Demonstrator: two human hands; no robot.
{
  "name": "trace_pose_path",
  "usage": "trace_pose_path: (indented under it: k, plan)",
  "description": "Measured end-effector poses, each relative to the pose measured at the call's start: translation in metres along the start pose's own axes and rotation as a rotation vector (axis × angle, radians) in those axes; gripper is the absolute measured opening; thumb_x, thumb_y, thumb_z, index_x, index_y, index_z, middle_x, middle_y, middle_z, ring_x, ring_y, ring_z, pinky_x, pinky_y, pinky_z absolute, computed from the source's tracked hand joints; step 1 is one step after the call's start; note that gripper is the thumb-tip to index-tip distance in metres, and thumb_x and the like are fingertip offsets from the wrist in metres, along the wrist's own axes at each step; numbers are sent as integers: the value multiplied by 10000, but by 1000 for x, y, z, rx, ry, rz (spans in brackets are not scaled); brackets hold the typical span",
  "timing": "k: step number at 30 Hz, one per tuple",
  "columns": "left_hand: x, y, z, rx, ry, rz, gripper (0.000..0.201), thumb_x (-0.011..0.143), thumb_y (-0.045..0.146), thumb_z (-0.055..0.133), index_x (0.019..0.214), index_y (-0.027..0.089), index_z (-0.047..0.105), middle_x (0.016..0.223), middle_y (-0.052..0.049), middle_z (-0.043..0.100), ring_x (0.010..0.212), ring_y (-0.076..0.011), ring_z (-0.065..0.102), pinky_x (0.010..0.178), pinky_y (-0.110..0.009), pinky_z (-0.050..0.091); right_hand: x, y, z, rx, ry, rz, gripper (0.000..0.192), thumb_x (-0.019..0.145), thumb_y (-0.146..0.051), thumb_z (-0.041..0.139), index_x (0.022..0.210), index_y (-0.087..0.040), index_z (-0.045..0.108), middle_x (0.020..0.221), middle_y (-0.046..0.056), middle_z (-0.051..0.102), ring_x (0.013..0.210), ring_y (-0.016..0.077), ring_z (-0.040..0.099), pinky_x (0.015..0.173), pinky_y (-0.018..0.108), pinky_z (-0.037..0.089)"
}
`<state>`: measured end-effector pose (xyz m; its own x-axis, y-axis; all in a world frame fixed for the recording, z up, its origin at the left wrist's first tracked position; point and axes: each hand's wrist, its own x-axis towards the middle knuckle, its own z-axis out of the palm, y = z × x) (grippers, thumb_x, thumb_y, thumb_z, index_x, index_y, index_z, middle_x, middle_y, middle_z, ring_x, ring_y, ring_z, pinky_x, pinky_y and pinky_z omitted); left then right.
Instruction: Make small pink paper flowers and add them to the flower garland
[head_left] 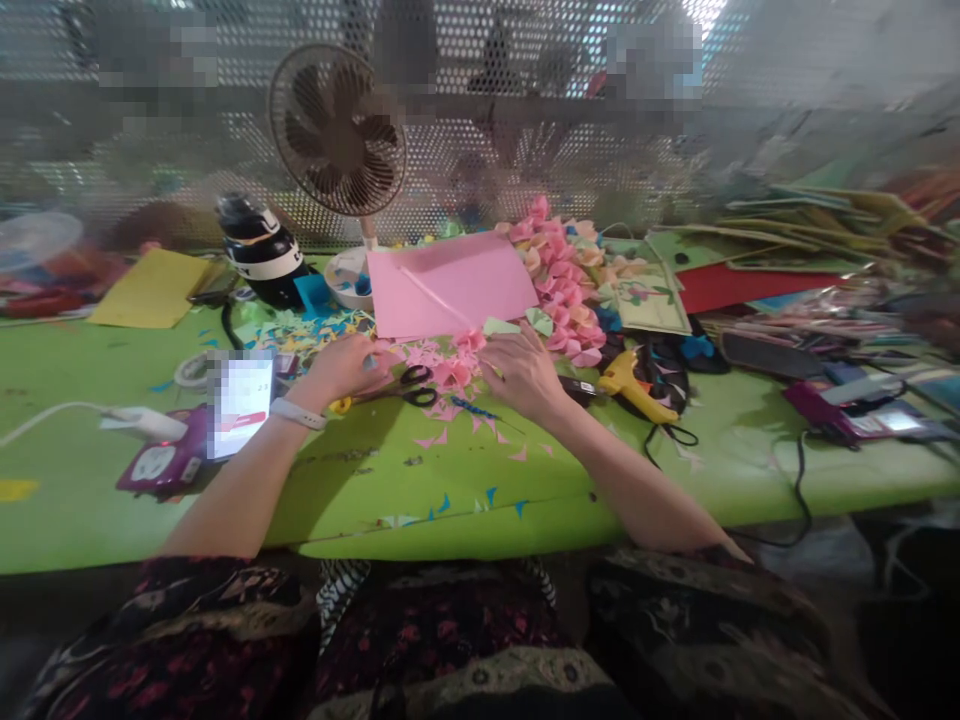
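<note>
My left hand [346, 368] rests at the left edge of a heap of pink paper scraps [420, 356]. Its fingers are curled, and what they hold, if anything, does not show. Just right of it lie scissors with black handles [418, 386]. My right hand [525, 372] is open, palm down, with its fingers stretched over the right side of the scraps. Pale green paper petals [501, 326] show beyond its fingertips. Behind both hands lies a sheet of pink paper [457, 285], beside a pile of pink paper flowers [564, 270].
A yellow glue gun [637, 388] lies right of my right hand. Near my left forearm are a lit phone [241, 405] and a purple power strip [161, 455]. A black bottle [259, 250] and a fan [337, 130] stand behind. Stacked paper sheets [817, 225] are at the right.
</note>
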<state>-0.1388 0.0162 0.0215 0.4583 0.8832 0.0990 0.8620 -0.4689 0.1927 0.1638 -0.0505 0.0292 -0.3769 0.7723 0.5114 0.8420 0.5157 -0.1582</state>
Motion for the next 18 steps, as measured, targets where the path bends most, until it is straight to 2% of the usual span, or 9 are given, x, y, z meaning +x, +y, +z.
trace_pose_path:
  k: [4, 8, 10, 14, 18]
  plan:
    - [0, 2, 0, 81, -29, 2, 414, 829, 381, 574, 1169, 195, 719, 1105, -127, 712, 1066, -316, 634, 915, -408, 498, 4, 20, -12, -61, 55, 55, 294, 957, -240, 472, 964, -195, 763, 964, 69, 779, 936, 240, 694, 1054, 481, 430]
    - [0, 2, -2, 64, -19, -45, 346, 829, 337, 581, 1085, 170, 742, 1077, -141, 716, 1056, -331, 646, 910, -415, 509, 7, 47, -20, -126, 90, 162, 270, 919, -239, 510, 964, -165, 765, 955, 97, 779, 902, 263, 692, 935, 437, 486]
    - [0, -1, -3, 19, 35, -96, 324, 836, 330, 570, 1055, 162, 739, 1076, -141, 720, 1055, -334, 648, 926, -430, 507, 7, 54, -21, -133, 83, 191, 264, 906, -239, 512, 949, -180, 765, 938, 89, 778, 895, 266, 691, 882, 421, 501]
    - [2, -9, -1, -267, 190, -203, 423, 841, 395, 586, 1170, 143, 670, 1194, -140, 700, 1118, -295, 642, 985, -413, 494, 6, 53, -18, -95, 41, 209, 264, 905, -255, 504, 914, -194, 760, 941, 84, 775, 861, 263, 693, 836, 414, 514]
    - [13, -12, -1, -645, 152, -309, 510, 803, 325, 648, 1257, 100, 588, 1253, -177, 666, 1138, -233, 644, 961, -350, 517, 6, 49, -16, -77, 23, 209, 256, 902, -260, 521, 925, -187, 765, 959, 96, 773, 889, 276, 692, 816, 418, 521]
